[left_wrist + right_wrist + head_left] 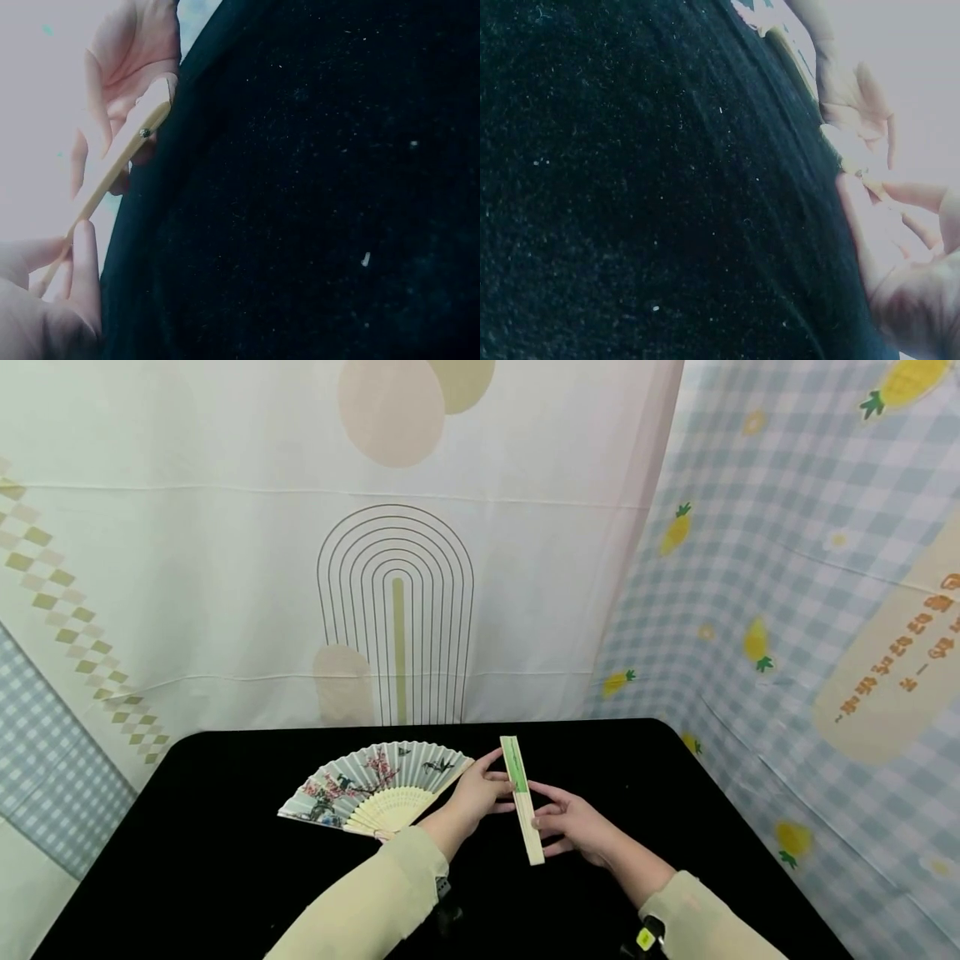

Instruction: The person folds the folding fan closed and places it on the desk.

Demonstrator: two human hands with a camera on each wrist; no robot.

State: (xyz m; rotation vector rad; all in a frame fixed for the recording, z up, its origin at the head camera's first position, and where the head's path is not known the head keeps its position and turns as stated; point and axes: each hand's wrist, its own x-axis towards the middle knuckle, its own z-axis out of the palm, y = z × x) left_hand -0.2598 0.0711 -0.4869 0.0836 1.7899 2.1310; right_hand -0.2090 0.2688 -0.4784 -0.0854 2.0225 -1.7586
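A folded fan (527, 820) with pale ribs and a green strip on its upper part is held above the table, tilted slightly. My left hand (474, 795) grips it from the left side near the green part. From the right, my right hand (576, 828) pinches its lower half between thumb and fingers. In the left wrist view the folded fan (124, 159) runs edge-on between both hands, with a small rivet near one end. A spread fan (382, 783) with pink blossoms and birds lies left of my left hand, its lower end partly behind my left sleeve.
The black table (195, 860) has rounded back corners. Behind it hangs a white curtain (525, 593) with an arch pattern; a blue checked curtain (720, 593) with pineapples stands at the right. Each wrist wears a small dark device.
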